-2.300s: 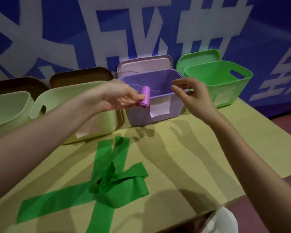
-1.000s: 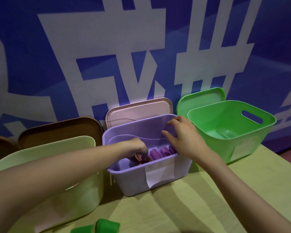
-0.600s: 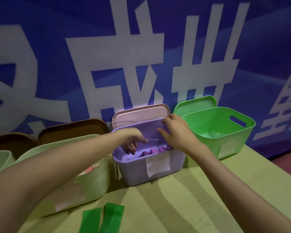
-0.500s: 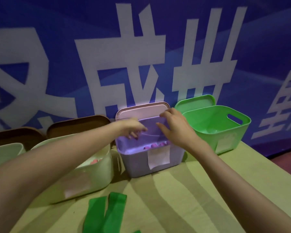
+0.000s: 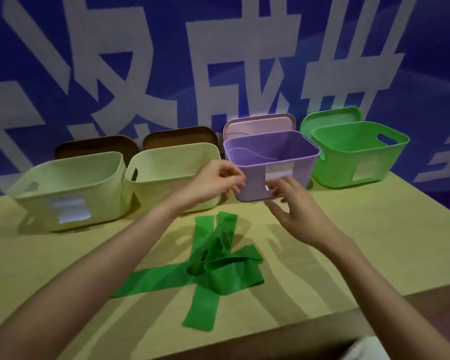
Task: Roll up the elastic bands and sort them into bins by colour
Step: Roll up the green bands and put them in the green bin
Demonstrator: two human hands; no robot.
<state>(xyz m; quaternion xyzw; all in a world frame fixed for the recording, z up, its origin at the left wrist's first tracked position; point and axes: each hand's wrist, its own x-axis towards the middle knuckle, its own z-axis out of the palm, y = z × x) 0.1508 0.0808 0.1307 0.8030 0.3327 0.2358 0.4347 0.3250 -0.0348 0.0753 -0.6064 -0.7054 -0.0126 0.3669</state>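
Green elastic bands (image 5: 213, 266) are lying tangled and unrolled at lower centre of the table (image 5: 361, 245). Just beyond, both hands are now hovering empty, out of the purple bin (image 5: 272, 167) at upper centre where they were reaching: left hand (image 5: 216, 183) loosely curled, right hand (image 5: 296, 211) spread. The green bin (image 5: 359, 154) is sitting at the upper right.

staged demo booth: printed blue banner (image 5: 218, 61) behind table (image 5: 374, 242), labelled bins (image 5: 359, 157).
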